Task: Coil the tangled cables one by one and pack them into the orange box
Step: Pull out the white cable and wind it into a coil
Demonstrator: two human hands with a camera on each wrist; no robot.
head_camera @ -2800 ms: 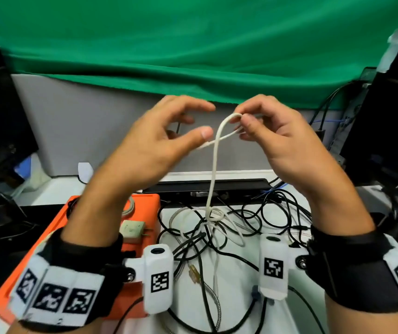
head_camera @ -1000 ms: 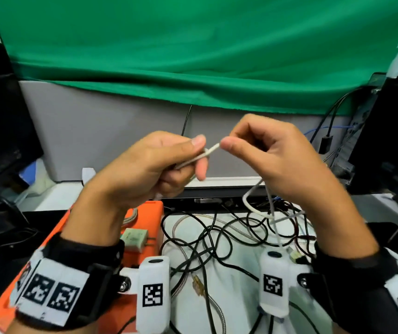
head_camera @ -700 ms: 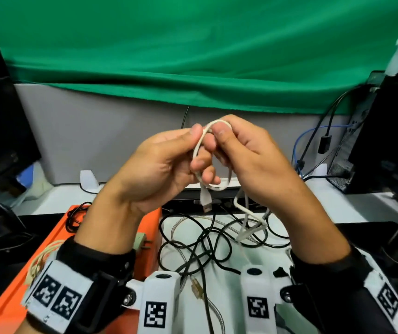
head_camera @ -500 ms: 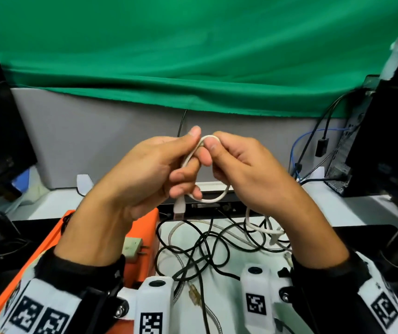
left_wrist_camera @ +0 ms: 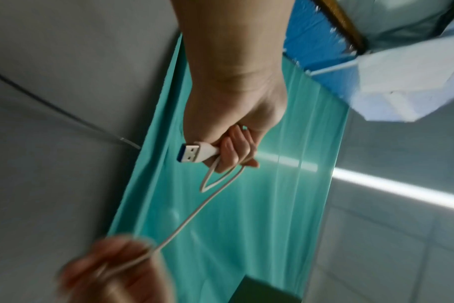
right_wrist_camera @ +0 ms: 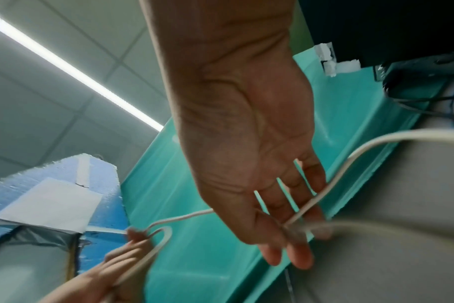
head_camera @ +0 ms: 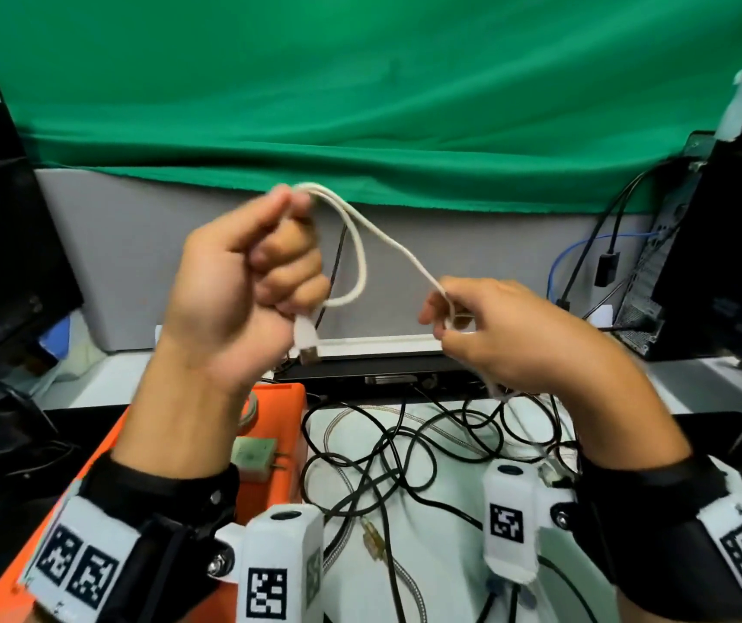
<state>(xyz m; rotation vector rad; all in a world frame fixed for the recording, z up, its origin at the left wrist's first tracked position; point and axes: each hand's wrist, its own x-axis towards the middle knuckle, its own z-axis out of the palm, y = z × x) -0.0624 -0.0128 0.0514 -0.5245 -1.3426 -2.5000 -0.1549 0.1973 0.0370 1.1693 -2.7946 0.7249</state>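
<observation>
1. Head view: the left hand (head_camera: pixel 243 281) is raised in a fist, fingers curled round a small loop of the white cable (head_camera: pixel 360 263); half a second ago both hands met at that loop, now they are apart.
2. Its USB plug (head_camera: pixel 306 344) pokes out below the left fist; the left wrist view shows it jutting beside the curled fingers (left_wrist_camera: pixel 233 151).
3. From the left fist the cable slopes down to the right hand (head_camera: pixel 508 335), which has dropped lower and to the right and pinches the cable between thumb and fingertips.
4. Right wrist view: the cable runs across the loosely spread fingers (right_wrist_camera: pixel 298 205), blurred at the tips.
5. Below, the orange box (head_camera: pixel 288 411) sits left of the tangled black cables (head_camera: pixel 396 451) on the white table (head_camera: pixel 445 573), as before.
</observation>
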